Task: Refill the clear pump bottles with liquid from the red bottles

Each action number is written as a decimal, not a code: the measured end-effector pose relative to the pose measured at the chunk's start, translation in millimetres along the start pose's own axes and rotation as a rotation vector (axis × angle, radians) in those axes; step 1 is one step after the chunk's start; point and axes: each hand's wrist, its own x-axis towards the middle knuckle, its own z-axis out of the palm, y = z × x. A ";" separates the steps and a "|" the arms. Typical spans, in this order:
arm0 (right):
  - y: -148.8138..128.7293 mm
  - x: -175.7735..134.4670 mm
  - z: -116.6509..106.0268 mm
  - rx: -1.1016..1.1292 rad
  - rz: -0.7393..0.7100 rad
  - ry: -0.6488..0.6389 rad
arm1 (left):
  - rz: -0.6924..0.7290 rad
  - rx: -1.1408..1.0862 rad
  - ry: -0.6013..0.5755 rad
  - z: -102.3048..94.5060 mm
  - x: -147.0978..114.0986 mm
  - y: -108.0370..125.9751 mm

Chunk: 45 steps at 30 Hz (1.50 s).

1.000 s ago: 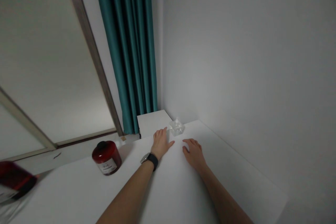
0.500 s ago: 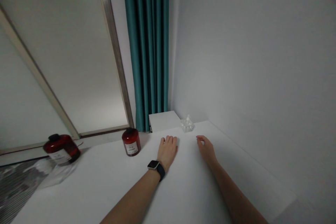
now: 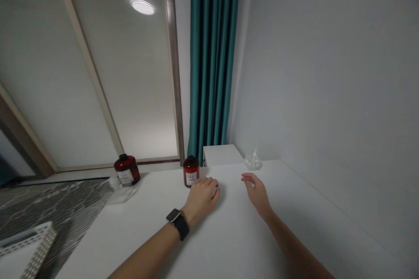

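Note:
My left hand, with a dark watch on its wrist, is over the white table, palm down. Its fingers are loosely bent and hold nothing, the thumb apart. Just behind the fingertips stands a dark red bottle with a black top and white label; the fingers overlap its lower edge in view, and I cannot tell if they touch. My right hand is farther right, fingers relaxed and slightly curved, with nothing visible in them. Behind it lies a crumpled clear plastic bag.
A second red bottle stands at the table's left edge beside a clear bag with a white pump top. A white box sits at the back before a green curtain. A white perforated basket is at lower left; a wall bounds the right.
My view has turned left, so the bottles and box appear farther right. My left hand has moved left to the nearer bottle, and its thumb now shows. The right hand stays empty.

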 end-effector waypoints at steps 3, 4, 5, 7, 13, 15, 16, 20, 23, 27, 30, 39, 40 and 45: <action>-23.5 -3.4 22.5 0.037 -0.035 -0.050 | -0.058 -0.014 0.030 -18.3 -15.9 -18.6; -31.1 -4.9 29.9 0.050 -0.048 -0.067 | -0.080 -0.016 0.040 -23.9 -21.5 -25.7; -38.5 -6.6 37.2 0.064 -0.060 -0.083 | -0.103 -0.020 0.049 -29.2 -27.2 -33.1; -52.0 -10.1 51.2 0.089 -0.082 -0.114 | -0.160 -0.039 0.078 -39.1 -38.2 -48.0; -81.0 -22.8 89.1 0.141 -0.130 -0.192 | -0.333 -0.101 0.100 -56.7 -70.9 -83.0; -85.6 -28.4 99.8 0.147 -0.138 -0.209 | -0.379 -0.123 0.095 -57.0 -84.4 -90.6; -86.8 -31.6 104.8 0.148 -0.139 -0.216 | -0.396 -0.130 0.088 -56.4 -91.7 -93.8; -85.9 -44.7 120.8 0.155 -0.135 -0.227 | -0.469 -0.156 0.086 -52.4 -119.2 -103.4; -82.3 -52.8 129.4 0.163 -0.136 -0.229 | -0.520 -0.176 0.097 -49.3 -131.7 -107.0; -75.6 -55.8 137.6 0.162 -0.137 -0.206 | -0.524 -0.167 0.100 -44.9 -137.4 -109.2; -69.1 -49.8 142.1 0.158 -0.135 -0.158 | -0.493 -0.155 0.089 -41.8 -138.8 -110.2; -67.9 -13.3 162.6 0.135 -0.203 -0.140 | -0.444 -0.154 0.064 -38.4 -143.7 -104.5; -69.1 -10.2 166.4 0.136 -0.214 -0.165 | -0.442 -0.152 0.058 -38.6 -143.3 -103.4; -72.4 -0.9 186.1 0.158 -0.249 -0.274 | -0.428 -0.122 0.030 -38.5 -139.8 -102.3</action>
